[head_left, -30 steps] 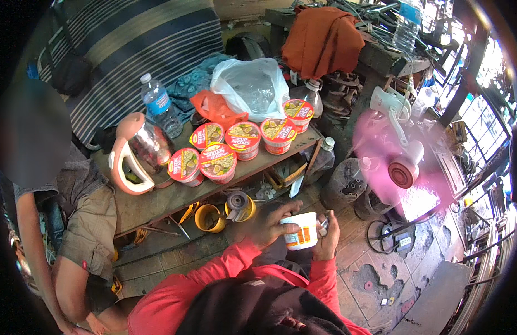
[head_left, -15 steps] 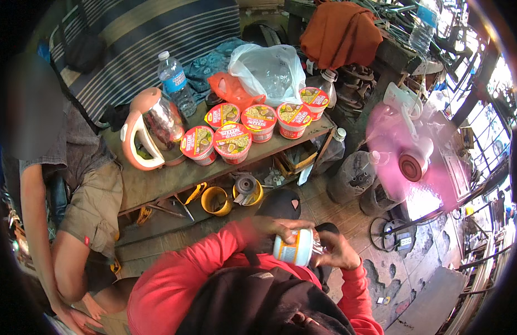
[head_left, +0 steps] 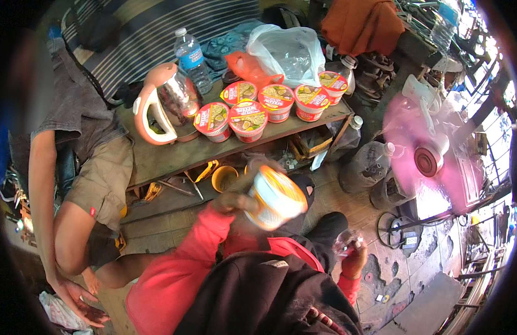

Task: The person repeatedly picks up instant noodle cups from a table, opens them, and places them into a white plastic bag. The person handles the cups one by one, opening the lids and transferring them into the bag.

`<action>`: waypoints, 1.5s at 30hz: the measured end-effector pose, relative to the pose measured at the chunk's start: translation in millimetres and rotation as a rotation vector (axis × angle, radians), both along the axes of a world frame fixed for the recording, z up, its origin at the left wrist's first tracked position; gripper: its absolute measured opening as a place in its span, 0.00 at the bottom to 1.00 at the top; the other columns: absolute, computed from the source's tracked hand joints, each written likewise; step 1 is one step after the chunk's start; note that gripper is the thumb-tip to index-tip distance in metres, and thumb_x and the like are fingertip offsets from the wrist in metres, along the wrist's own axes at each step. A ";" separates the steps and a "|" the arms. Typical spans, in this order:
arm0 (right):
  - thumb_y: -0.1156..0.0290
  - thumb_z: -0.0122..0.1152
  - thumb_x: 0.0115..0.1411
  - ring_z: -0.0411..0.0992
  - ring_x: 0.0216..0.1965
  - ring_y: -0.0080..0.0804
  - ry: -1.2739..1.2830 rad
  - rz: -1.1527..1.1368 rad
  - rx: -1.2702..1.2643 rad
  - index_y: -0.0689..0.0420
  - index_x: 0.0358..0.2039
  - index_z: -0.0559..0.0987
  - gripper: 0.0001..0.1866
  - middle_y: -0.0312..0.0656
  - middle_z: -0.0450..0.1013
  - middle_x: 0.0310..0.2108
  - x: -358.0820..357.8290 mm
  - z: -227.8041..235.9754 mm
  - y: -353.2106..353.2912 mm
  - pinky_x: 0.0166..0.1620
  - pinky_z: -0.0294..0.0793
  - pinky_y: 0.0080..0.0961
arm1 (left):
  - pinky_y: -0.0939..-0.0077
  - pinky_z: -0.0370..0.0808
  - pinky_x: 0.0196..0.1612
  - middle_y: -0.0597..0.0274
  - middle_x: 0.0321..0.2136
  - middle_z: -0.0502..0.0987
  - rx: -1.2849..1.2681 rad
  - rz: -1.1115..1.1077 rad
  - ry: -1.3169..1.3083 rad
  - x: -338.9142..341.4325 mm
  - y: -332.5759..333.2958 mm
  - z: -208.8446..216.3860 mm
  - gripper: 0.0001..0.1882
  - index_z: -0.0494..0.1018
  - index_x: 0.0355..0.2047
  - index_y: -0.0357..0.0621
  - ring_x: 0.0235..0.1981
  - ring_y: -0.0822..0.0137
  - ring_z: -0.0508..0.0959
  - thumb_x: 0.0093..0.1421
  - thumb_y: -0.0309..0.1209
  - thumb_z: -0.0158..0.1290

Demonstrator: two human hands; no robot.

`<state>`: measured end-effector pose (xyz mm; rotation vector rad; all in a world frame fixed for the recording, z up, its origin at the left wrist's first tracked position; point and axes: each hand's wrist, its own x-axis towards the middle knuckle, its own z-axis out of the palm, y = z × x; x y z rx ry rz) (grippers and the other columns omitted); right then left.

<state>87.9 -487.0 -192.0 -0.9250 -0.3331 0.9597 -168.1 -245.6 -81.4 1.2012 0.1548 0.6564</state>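
Observation:
My left hand (head_left: pixel 235 202) grips an instant noodle cup (head_left: pixel 276 196) with an orange lid and a pale blue-white side. The cup is tilted and smeared by motion, in front of the bench. Off to the right, my right hand (head_left: pixel 356 261) is closed on crumpled clear plastic wrap (head_left: pixel 343 244), apart from the cup. Several red-lidded noodle cups (head_left: pixel 248 120) stand grouped on the wooden bench (head_left: pixel 168 165). Left of them sits a pink electric kettle (head_left: pixel 152 106) with a shiny body.
Behind the cups are a water bottle (head_left: pixel 192 60), an orange plastic bag (head_left: pixel 248 69) and a clear plastic bag (head_left: pixel 286 53). A person (head_left: pixel 93 184) sits at the left. A pink translucent fan (head_left: pixel 431 156) stands at the right. A yellow container (head_left: pixel 224 178) is under the bench.
My hands have moved apart. The left has carried the noodle cup up and left, turning its lid into sight; the right has drawn away rightward with the plastic wrap, now off the cup.

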 end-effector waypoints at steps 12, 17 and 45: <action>0.82 0.56 0.57 0.72 0.24 0.22 -0.405 0.352 -0.477 0.62 0.32 0.73 0.03 0.38 0.76 0.25 -69.6 -30.9 24.9 0.26 0.69 0.20 | 0.59 0.69 0.53 0.44 0.50 0.64 0.636 1.661 0.512 -89.0 54.9 -65.6 0.37 0.56 0.52 0.39 0.51 0.53 0.70 0.50 0.32 0.69; 0.84 0.53 0.60 0.73 0.30 0.24 -0.387 0.336 -0.338 0.61 0.41 0.69 0.09 0.39 0.74 0.29 -62.5 -43.4 36.2 0.33 0.73 0.20 | 0.54 0.64 0.55 0.43 0.50 0.65 0.766 1.641 0.658 -83.8 64.9 -71.9 0.40 0.57 0.55 0.38 0.52 0.45 0.68 0.51 0.42 0.68; 0.73 0.59 0.59 0.70 0.24 0.21 -0.186 0.367 -0.565 0.60 0.36 0.76 0.05 0.34 0.73 0.25 -60.5 -97.3 37.9 0.29 0.69 0.19 | 0.72 0.67 0.18 0.61 0.16 0.68 0.172 1.484 0.057 -166.8 156.7 39.2 0.05 0.70 0.23 0.34 0.13 0.69 0.67 0.46 0.23 0.53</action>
